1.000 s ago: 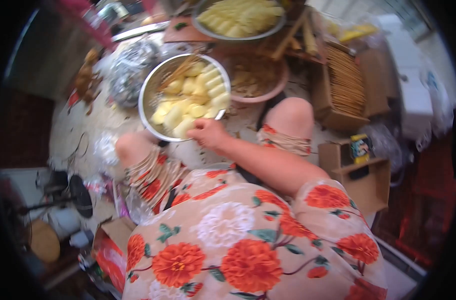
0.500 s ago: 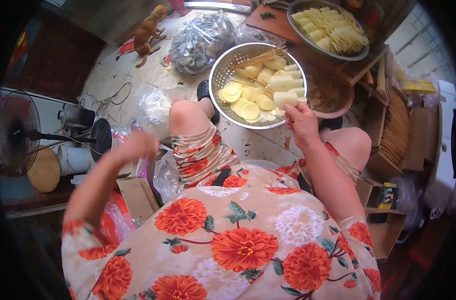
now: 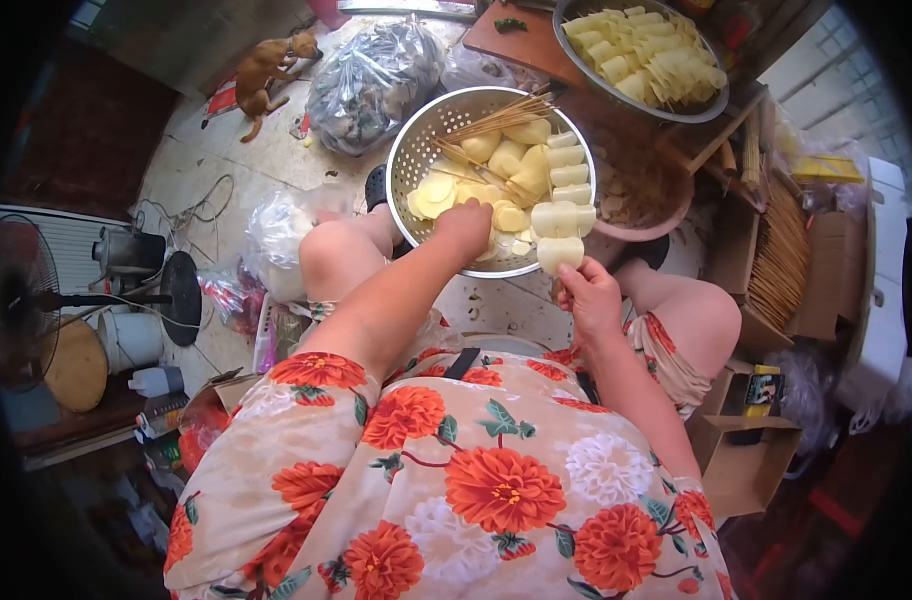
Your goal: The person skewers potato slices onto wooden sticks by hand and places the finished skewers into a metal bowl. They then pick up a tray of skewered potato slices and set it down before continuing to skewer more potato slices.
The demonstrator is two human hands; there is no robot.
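Note:
A metal colander (image 3: 403, 165) holds pale peeled potatoes (image 3: 517, 160), round potato slices (image 3: 437, 192) and bamboo sticks (image 3: 496, 118). My left hand (image 3: 464, 232) reaches down into it among the slices, its fingers curled; the fingertips are hidden, so what they pinch cannot be made out. At the colander's right rim, my right hand (image 3: 590, 298) pinches the near end of a skewer of potato slices (image 3: 561, 222). The slices are strung in a row that stretches away over the rim; the stick itself is mostly covered.
A metal basin (image 3: 644, 70) of skewered slices stands at the back right. Below it is a pinkish tub (image 3: 666, 215). A box of bamboo sticks (image 3: 779, 255) lies right. A stuffed plastic bag (image 3: 374, 88), a brown dog (image 3: 269, 80) and a fan (image 3: 26, 300) are left.
My left hand has moved from beside my left knee into the colander. The skewer in my right hand shows more fully, with slices nearer the hand. The view has shifted slightly.

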